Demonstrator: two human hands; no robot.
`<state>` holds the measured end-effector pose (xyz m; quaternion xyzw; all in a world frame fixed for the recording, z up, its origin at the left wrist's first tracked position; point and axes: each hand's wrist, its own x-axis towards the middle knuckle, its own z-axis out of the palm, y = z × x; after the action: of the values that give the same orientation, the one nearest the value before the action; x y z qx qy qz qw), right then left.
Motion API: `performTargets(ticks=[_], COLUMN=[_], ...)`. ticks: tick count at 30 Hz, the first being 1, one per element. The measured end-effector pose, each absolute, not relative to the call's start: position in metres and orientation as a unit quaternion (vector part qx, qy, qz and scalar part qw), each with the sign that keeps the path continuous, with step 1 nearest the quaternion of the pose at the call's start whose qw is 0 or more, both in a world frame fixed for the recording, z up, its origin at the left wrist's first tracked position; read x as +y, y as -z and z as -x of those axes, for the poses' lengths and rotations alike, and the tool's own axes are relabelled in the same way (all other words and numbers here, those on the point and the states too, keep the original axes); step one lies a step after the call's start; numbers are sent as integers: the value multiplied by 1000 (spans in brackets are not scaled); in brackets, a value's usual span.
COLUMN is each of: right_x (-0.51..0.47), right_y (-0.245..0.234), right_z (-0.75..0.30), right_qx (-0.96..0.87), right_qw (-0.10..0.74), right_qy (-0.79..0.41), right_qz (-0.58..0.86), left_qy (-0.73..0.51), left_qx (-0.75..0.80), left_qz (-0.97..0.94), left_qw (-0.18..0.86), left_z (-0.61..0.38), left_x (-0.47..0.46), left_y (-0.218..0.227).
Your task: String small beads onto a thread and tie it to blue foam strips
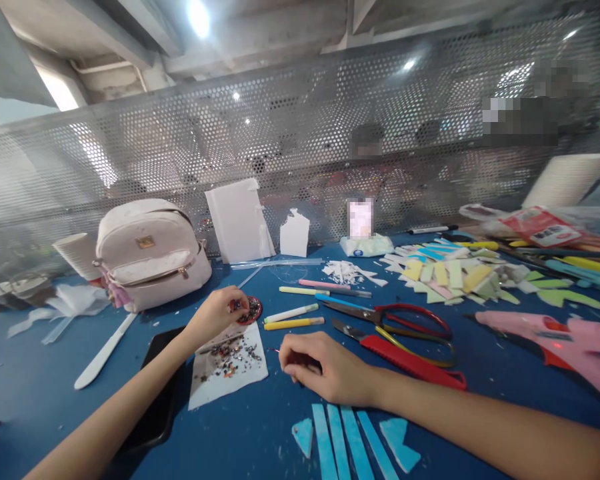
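Observation:
My left hand (219,315) is closed, its fingertips pinched over a small red round dish (255,311) of dark glittery bits. Whether it grips the dish's edge or some of the bits is hidden. Below it, a white paper sheet (200,387) carries scattered dark and orange sequin-like pieces. My right hand (325,367) rests curled on the table to the right of the sheet. A thin reddish tip shows beside its fingers, but what they hold is hidden. Light blue strips (350,440) and cut blue pieces (400,443) lie in front of my right wrist.
Markers (295,323), red-handled scissors (410,321) and a red cutter (410,360) lie beyond my right hand. A pink glue gun (545,333) is at right, near piled coloured pieces (460,273). A phone (155,407) lies under my left forearm; a white backpack (150,257) stands behind.

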<state>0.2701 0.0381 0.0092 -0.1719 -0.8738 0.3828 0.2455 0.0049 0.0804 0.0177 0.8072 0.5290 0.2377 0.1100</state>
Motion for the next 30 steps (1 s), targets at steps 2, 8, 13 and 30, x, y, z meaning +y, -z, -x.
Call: performTargets(ticks=[2, 8, 13, 30], right_x=[38, 37, 38, 39], right_y=[-9, -10, -10, -8], right_z=[-270, -271, -271, -270], right_qx=[-874, -873, -876, -878], right_qw=[246, 250, 249, 260], right_qy=[-384, -379, -374, -365], right_qz=[171, 178, 175, 167], left_qy=[-247, -267, -290, -363], left_qx=[531, 552, 559, 521], left_qz=[-801, -774, -755, -734], left_qw=[122, 156, 180, 241], left_z=[-5, -5, -6, -8], left_x=[81, 83, 84, 82], left_y=[-18, -13, -8, -13])
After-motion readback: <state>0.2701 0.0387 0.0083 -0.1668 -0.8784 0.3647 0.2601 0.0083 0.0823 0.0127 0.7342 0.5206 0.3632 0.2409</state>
